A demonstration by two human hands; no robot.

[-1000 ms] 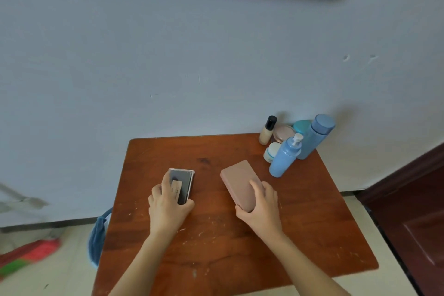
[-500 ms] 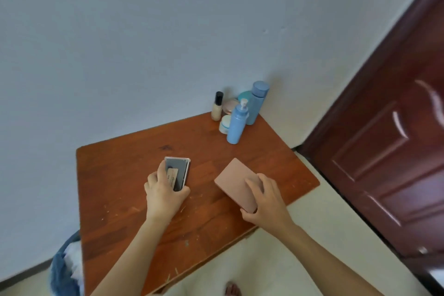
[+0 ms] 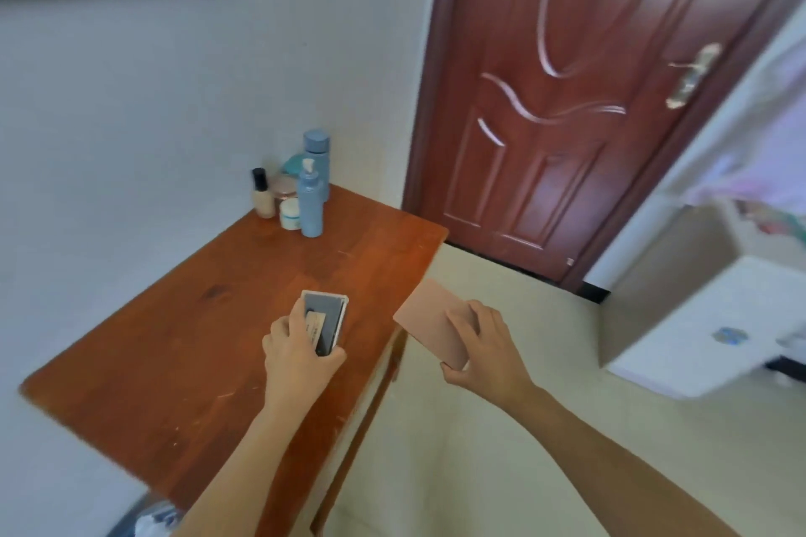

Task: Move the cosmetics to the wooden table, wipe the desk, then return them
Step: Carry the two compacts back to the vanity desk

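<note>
Both hands grasp flat cases: left hand [image 3: 301, 351] a dark, seemingly glossy palette [image 3: 325, 320], right hand [image 3: 484, 344] a matte pink rectangular box [image 3: 429, 318].

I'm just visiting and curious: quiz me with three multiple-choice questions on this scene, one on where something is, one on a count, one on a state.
1. Where is the pink case?
A. Lying flat on the wooden table
B. Held in the air past the table edge
C. On the floor

2. How many blue bottles stand at the far corner of the wooden table?
A. Two
B. Four
C. None

3. What is the left hand doing?
A. Hanging free
B. Gripping the grey case
C. Pressing the door

Answers:
1 B: the right hand holds it over the pale floor.
2 A: a pump bottle and a capped bottle.
3 B: its fingers wrap the case above the tabletop.
</note>
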